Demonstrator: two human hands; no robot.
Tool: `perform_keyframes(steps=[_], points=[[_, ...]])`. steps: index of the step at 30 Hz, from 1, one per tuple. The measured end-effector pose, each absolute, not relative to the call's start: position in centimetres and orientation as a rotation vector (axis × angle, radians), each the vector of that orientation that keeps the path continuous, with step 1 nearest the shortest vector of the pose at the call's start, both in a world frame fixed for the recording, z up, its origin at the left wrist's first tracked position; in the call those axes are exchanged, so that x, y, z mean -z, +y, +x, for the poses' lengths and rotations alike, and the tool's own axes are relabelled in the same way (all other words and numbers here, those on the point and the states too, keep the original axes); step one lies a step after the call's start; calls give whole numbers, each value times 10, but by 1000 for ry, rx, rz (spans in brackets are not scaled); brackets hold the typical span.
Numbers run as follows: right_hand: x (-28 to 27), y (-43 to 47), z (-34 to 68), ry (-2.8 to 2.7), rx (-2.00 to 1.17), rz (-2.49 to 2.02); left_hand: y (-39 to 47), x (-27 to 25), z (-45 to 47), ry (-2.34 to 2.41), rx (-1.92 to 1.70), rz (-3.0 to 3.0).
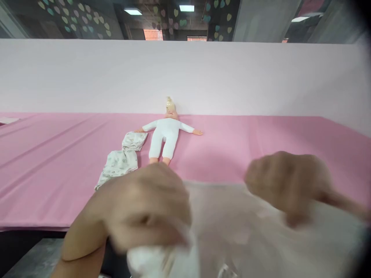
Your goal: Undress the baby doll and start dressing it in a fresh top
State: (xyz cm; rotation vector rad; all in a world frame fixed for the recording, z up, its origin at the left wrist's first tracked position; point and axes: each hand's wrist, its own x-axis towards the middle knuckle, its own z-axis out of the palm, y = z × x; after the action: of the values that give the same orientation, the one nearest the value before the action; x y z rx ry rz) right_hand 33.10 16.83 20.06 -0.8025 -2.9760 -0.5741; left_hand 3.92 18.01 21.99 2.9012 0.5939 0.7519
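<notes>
A pink sheet (261,143) covers the bench, and the wall (261,77) behind it is a paler, whitish pink. The doll (165,135) lying far in the middle wears a plain white suit and a yellowish cap. The folded cloths (123,160) to its left are white with a faint small grey-green print. The near fabric (232,231) between the blurred hands is off-white. Pastel green and yellow hearts (87,19) dot the dark far wall.

Left hand (147,208) low and close to camera, back of hand up, fingers curled into a closed grip, bare forearm running down-left, right hand (286,185) raised at similar height, knuckles up, fingers bent under, both motion-blurred, hands well apart
</notes>
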Motion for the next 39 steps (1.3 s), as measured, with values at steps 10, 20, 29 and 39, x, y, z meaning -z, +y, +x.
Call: perform_keyframes(steps=[10,20,29,39], points=[[-184,249,309,-2748,-150,-1008,257,-172,71,706,-392,3149],[-202,207,306,-2590,649,-724,212,-187,62,724,-890,3520],[-221,147,290,-2356,571,-690,153,-208,34,1038,-1007,3343],[-209,170,278,-2264,824,-712,169,-208,44,1395,-1057,3191]])
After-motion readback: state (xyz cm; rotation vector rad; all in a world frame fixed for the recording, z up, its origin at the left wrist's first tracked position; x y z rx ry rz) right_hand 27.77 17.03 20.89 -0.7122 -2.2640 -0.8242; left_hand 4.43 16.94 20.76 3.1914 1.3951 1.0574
